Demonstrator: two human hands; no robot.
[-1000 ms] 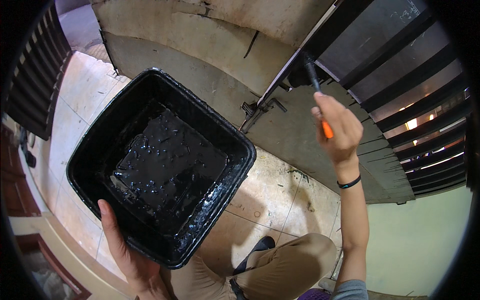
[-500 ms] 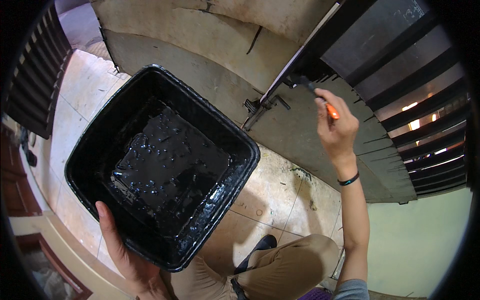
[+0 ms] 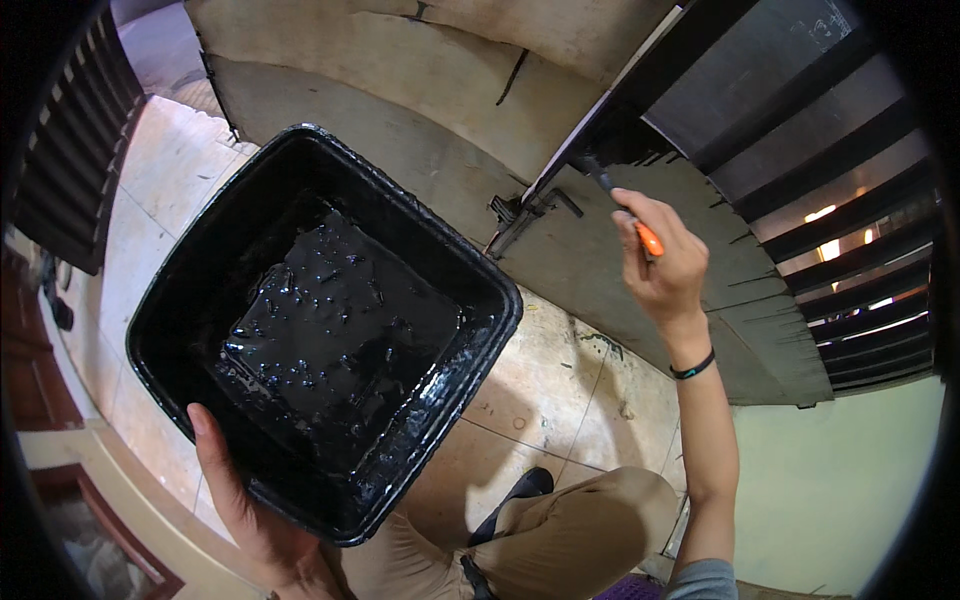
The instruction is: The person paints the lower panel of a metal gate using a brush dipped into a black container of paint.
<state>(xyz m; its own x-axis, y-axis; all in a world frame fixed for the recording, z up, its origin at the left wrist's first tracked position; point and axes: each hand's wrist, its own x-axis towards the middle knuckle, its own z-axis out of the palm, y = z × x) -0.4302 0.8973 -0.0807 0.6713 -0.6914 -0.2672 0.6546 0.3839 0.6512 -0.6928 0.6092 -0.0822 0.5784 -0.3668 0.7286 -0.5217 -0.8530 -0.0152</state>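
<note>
Tub (image 3: pixel 385 205) left of centre, over floor (image 3: pixel 545 385); paint (image 3: pixel 340 320) in its bottom. Left hand (image 3: pixel 250 520) at tub's near-left side. Right hand (image 3: pixel 665 265) right of tub, around brush handle; brush (image 3: pixel 603 180) head ahead and left of that hand, at panel (image 3: pixel 630 275) edge. Latch (image 3: pixel 510 212) beyond tub's right corner. Slats (image 3: pixel 860 235) far right, wall (image 3: pixel 830 480) nearer. Shoe (image 3: pixel 530 486) right of tub's near corner.

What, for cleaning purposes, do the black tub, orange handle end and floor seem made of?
Black tub: probably moulded plastic, glossy; rounded corners, though wet-looking coating obscures it. Orange handle end: likely smooth plastic, evenly bright. Floor: probably glazed tile, jointed, lightly shiny.
</note>
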